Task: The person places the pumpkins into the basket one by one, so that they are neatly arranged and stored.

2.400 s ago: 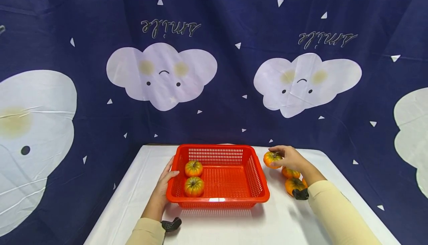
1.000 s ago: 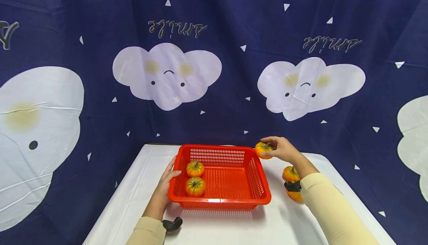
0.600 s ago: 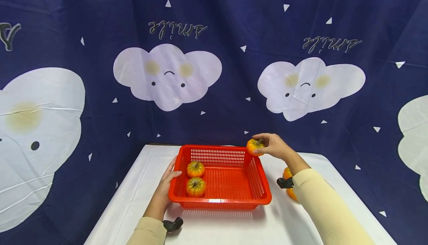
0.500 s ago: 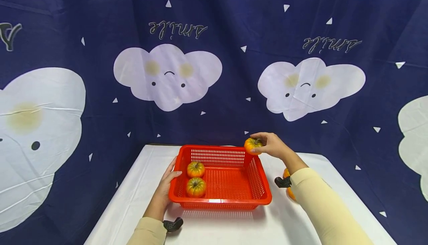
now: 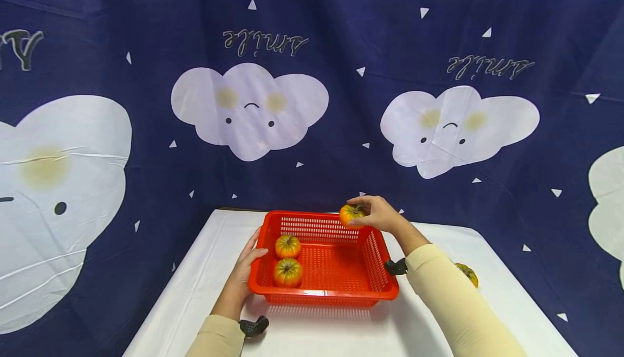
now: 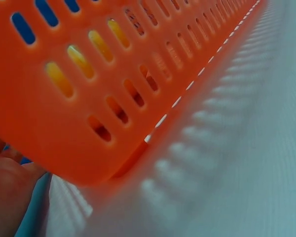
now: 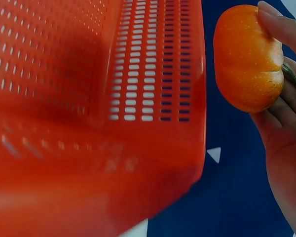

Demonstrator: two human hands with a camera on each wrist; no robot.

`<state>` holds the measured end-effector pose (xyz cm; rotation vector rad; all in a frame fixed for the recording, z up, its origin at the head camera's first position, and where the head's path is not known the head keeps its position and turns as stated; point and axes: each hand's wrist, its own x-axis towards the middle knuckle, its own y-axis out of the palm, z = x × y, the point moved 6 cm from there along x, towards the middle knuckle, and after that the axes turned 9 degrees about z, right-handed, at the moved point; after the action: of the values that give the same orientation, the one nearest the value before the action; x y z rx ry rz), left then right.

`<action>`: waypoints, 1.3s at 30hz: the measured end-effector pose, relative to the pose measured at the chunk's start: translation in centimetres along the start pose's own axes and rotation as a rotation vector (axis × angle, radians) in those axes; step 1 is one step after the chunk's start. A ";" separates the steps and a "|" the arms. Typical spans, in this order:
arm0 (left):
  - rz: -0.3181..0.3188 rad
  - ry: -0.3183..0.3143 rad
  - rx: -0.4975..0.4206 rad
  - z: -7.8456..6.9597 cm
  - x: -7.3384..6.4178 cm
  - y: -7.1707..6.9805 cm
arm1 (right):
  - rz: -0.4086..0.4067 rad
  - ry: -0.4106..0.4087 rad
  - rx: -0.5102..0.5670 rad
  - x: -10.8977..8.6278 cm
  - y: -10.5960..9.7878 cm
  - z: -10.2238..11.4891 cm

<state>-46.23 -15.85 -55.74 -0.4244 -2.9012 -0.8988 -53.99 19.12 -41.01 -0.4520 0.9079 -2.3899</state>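
A red plastic basket with slotted walls stands on the white table. My left hand grips its left rim, thumb over the edge; in the left wrist view only part of that hand shows beside the basket's corner. Two small orange pumpkins lie inside along the left wall. A third pumpkin is in my right hand, held above the basket's back right part. The right wrist view shows thumb and fingers around this pumpkin on its stem side.
Another pumpkin lies on the table at right, partly hidden by my right sleeve. A dark blue curtain with clouds hangs behind the table. White tabletop shows in front of the basket.
My right hand has carried the pumpkin leftward from the table's right side, over the rim to above the basket. The left hand has stayed on the basket's rim.
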 end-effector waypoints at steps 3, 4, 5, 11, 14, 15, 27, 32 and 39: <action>0.002 -0.002 0.006 0.0 0.0 0.0 | 0.007 0.010 -0.014 0.4 0.6 0.2; 0.002 -0.002 0.007 0.0 0.1 0.0 | 0.011 0.014 -0.018 0.5 0.9 0.2; 0.003 -0.002 0.009 0.1 0.1 0.0 | 0.016 0.016 -0.019 0.7 1.1 0.3; 0.002 -0.011 0.008 0.1 0.1 -0.2 | 0.051 0.001 -0.013 1.4 2.5 0.6; -0.003 -0.021 0.007 0.1 0.0 -0.2 | 0.070 0.001 -0.025 1.8 3.1 0.7; -0.004 -0.022 0.009 0.1 -0.1 -0.2 | 0.079 0.000 -0.027 1.9 3.3 0.8; -0.007 -0.027 0.009 -0.1 -0.3 0.0 | 0.146 0.013 -0.098 3.0 5.3 1.3; -0.020 -0.031 0.022 -0.2 -0.3 -0.1 | 0.169 -0.003 -0.118 3.2 6.0 1.7; -0.010 -0.018 0.005 -0.3 -0.1 0.1 | 0.187 0.000 -0.138 3.6 7.2 1.9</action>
<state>-46.08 -16.02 -55.46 -0.4209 -2.9239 -0.8935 -53.32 11.58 -44.17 -0.4003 1.0712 -2.1678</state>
